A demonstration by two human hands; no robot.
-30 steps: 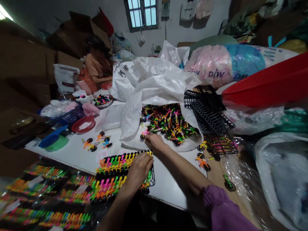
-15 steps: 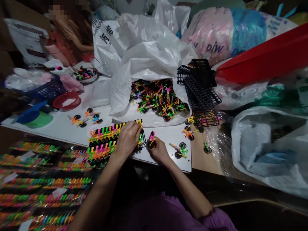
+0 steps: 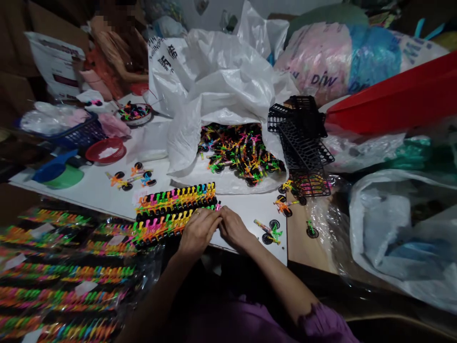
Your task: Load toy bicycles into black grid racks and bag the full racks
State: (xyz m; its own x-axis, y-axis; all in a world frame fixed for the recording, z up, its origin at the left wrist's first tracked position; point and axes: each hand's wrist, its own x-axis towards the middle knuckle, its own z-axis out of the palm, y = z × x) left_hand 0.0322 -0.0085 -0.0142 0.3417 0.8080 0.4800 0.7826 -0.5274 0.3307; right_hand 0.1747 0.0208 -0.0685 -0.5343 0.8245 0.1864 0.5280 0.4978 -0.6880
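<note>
A black rack [image 3: 174, 209] filled with rows of small neon toy bicycles lies at the near edge of the white table [image 3: 246, 209]. My left hand [image 3: 198, 232] rests on its right end with the fingers curled. My right hand [image 3: 233, 227] is right beside it, pinched on a pink toy bicycle [image 3: 218, 206] at the rack's right end. Behind them an open white plastic bag [image 3: 221, 95] spills a heap of loose toy bicycles [image 3: 239, 152].
Empty black racks [image 3: 303, 143] are stacked at the right of the bag. Loose bicycles [image 3: 130, 178] lie on the table, with others [image 3: 271, 231] near my right hand. Wrapped filled racks [image 3: 60, 276] pile at the lower left. A person [image 3: 114, 52] sits at the far left. Bags crowd the right.
My right hand took a pink bicycle from the bag's heap, brought it back to the rack's right end, and now meets my left hand there. The camera tilted down.
</note>
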